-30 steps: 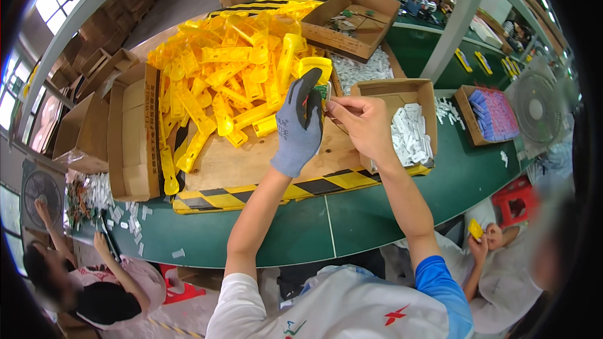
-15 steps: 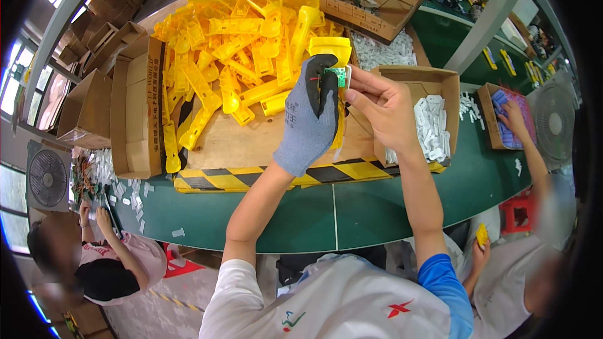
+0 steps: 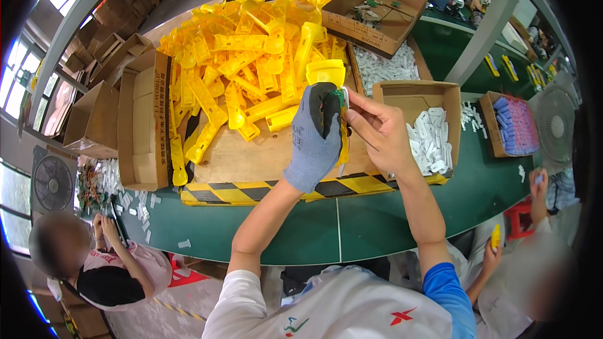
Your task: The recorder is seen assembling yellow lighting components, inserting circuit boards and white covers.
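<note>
My left hand, in a grey-blue glove with black fingertips, is closed around a yellow plastic casing whose upper end sticks out above the fingers. A strip of yellow shows below, between my two hands. At the casing's side is a small green circuit board, partly covered by the glove. My bare right hand pinches a narrow white piece against the board's right edge. Whether the white piece is joined to the board, I cannot tell. Behind my hands lies a big heap of yellow casings.
White plastic parts fill a carton right of my hands. Another carton with green boards sits above small clear pieces. A purple-filled box stands far right. A striped edge borders the wooden board. Co-workers sit at both sides.
The board has turned more edge-on and sunk deeper between my hands. The view has shifted slightly. At the right, a co-worker's hand has left the purple-filled box and come back toward the body.
</note>
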Motion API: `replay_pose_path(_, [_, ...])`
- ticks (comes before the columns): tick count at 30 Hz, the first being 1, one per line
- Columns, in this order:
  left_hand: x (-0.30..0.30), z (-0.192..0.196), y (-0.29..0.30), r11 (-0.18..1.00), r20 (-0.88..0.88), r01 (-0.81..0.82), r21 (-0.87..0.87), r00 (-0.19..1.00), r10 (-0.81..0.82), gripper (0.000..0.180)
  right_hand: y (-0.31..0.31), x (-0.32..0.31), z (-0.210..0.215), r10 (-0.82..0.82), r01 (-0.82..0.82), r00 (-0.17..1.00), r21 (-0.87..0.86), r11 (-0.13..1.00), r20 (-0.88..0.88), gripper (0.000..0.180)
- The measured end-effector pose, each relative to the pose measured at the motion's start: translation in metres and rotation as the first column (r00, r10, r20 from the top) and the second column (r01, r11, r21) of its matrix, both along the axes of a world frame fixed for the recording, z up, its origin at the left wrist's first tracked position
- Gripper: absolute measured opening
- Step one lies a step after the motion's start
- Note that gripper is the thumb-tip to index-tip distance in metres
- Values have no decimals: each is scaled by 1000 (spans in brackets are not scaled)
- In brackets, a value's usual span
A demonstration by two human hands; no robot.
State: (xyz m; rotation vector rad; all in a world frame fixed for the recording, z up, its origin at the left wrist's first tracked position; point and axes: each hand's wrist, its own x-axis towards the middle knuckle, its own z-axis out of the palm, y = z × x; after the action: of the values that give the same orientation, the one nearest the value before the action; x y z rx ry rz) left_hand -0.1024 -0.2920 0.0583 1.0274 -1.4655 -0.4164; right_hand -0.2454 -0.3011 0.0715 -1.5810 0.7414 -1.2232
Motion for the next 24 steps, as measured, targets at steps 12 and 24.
replay_pose_path(12, [-7,1,-5,997,13,-11,-73,1000,12,26,-6,-9,1,36,-39,996,46,998,79,37])
replay_pose_path(24, [2,12,-1,999,-9,40,5,999,-40,25,-3,-4,-1,-112,86,988,-224,971,-109,33])
